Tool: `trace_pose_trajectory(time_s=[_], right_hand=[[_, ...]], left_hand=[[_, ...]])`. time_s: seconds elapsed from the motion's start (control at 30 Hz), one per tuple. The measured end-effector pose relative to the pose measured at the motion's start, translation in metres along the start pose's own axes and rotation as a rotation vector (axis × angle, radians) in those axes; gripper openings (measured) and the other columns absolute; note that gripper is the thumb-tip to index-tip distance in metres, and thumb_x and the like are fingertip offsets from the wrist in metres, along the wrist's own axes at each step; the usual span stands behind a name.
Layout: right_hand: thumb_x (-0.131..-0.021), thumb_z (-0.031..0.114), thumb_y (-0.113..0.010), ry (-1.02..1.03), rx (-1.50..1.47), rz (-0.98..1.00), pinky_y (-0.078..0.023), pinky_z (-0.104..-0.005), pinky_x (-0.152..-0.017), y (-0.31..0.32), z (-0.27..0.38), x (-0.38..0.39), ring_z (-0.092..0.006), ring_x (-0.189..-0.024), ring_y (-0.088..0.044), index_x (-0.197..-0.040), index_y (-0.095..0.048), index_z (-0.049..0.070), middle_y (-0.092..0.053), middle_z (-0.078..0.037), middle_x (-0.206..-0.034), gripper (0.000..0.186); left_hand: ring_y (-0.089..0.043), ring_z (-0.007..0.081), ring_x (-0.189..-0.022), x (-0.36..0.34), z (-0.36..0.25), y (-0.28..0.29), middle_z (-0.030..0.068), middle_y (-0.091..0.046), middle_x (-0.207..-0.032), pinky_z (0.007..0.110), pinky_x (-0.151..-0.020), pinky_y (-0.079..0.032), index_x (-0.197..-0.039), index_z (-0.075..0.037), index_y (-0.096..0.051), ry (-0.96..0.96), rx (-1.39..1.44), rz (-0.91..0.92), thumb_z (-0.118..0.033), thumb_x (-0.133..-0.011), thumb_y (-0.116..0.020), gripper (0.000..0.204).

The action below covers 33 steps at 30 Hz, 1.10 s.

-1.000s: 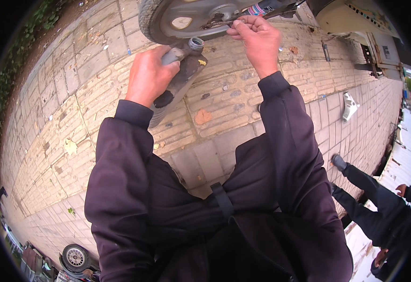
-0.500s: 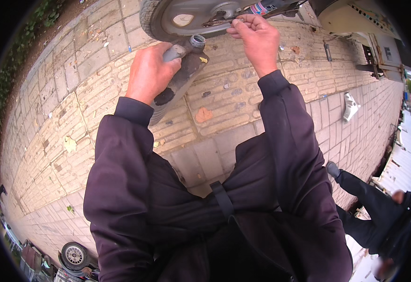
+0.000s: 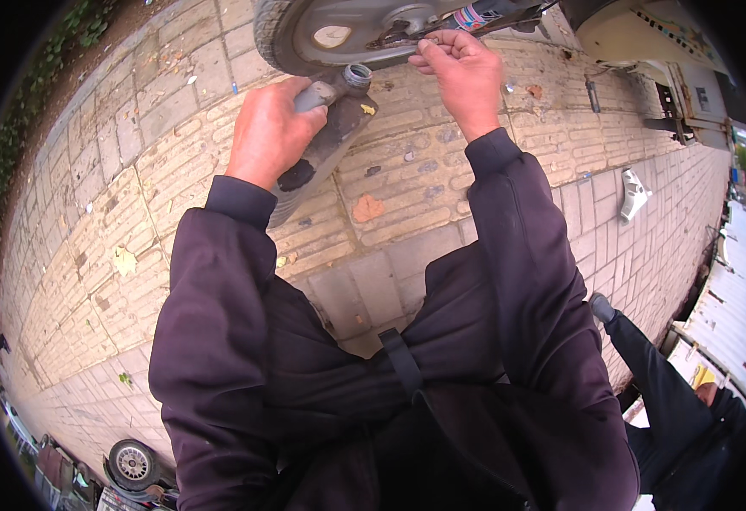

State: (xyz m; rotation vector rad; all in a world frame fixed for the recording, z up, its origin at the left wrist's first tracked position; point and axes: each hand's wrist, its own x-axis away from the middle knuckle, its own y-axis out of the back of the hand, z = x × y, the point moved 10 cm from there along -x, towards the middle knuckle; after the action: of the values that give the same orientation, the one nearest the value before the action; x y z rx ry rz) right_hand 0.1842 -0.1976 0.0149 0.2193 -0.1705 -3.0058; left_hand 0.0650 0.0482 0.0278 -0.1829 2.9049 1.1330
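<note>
My left hand (image 3: 272,128) grips the handle of a dirty grey plastic jug (image 3: 333,140), its open neck tipped up just beside the tyre. My right hand (image 3: 462,81) has thumb and forefinger pinched at the wheel's hub area, by a rusty metal part (image 3: 394,40); what the fingertips hold is too small to make out. The wheel (image 3: 305,43) has a grey rim and black tyre, with a shock absorber (image 3: 475,15) carrying a coloured sticker above my right hand.
Paving (image 3: 390,289) with scattered leaves surrounds me. A cream vehicle body (image 3: 628,34) stands at upper right, a white part (image 3: 633,194) lies to the right, a person's dark legs (image 3: 654,366) show at lower right, a loose wheel (image 3: 132,462) at lower left, hedge at far left.
The other person at lower right has shifted downward and toward the picture's edge. My hands and the jug have stayed nearly still, my right hand edging slightly left.
</note>
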Motion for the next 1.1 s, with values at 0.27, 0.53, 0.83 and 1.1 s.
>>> trace_pose_trajectory(time_s=[0.27, 0.53, 0.83, 1.1], right_hand=[[-0.1, 0.004, -0.075, 0.042, -0.007, 0.037, -0.065, -0.0298, -0.077, 0.0, 0.005, 0.003, -0.0177, -0.086, -0.08, -0.109, -0.074, -0.007, -0.079, -0.011, -0.094, 0.014], [-0.102, 0.004, -0.074, 0.122, 0.002, -0.013, -0.066, -0.0293, -0.078, 0.02, 0.013, -0.002, -0.0188, -0.087, -0.081, -0.112, -0.074, -0.006, -0.079, -0.011, -0.097, 0.013], [-0.102, 0.002, -0.074, 0.118, -0.011, -0.064, -0.066, -0.0302, -0.081, 0.035, 0.028, -0.001, -0.0196, -0.089, -0.08, -0.115, -0.072, -0.009, -0.079, -0.013, -0.101, 0.017], [-0.102, 0.001, -0.074, 0.119, -0.111, -0.096, -0.068, -0.0315, -0.08, 0.056, 0.037, -0.009, -0.0232, -0.09, -0.081, -0.116, -0.071, -0.011, -0.078, -0.016, -0.102, 0.019]], left_hand=[[-0.075, 0.0453, -0.102, 0.0, -0.001, 0.0, 0.0305, -0.077, -0.107, 0.048, -0.092, -0.059, -0.123, 0.005, -0.076, -0.002, 0.007, 0.004, -0.02, -0.086, -0.078, 0.044], [-0.075, 0.0454, -0.102, 0.001, 0.001, 0.002, 0.0304, -0.077, -0.106, 0.047, -0.092, -0.058, -0.123, 0.005, -0.076, 0.013, 0.004, 0.0, -0.02, -0.086, -0.078, 0.044], [-0.074, 0.0466, -0.101, 0.0, -0.002, 0.003, 0.0311, -0.076, -0.105, 0.048, -0.091, -0.058, -0.123, 0.004, -0.076, 0.018, 0.009, 0.013, -0.02, -0.085, -0.077, 0.045], [-0.075, 0.0466, -0.101, 0.001, -0.003, 0.001, 0.031, -0.076, -0.105, 0.048, -0.091, -0.058, -0.123, 0.004, -0.076, 0.012, 0.008, 0.025, -0.02, -0.085, -0.077, 0.045]])
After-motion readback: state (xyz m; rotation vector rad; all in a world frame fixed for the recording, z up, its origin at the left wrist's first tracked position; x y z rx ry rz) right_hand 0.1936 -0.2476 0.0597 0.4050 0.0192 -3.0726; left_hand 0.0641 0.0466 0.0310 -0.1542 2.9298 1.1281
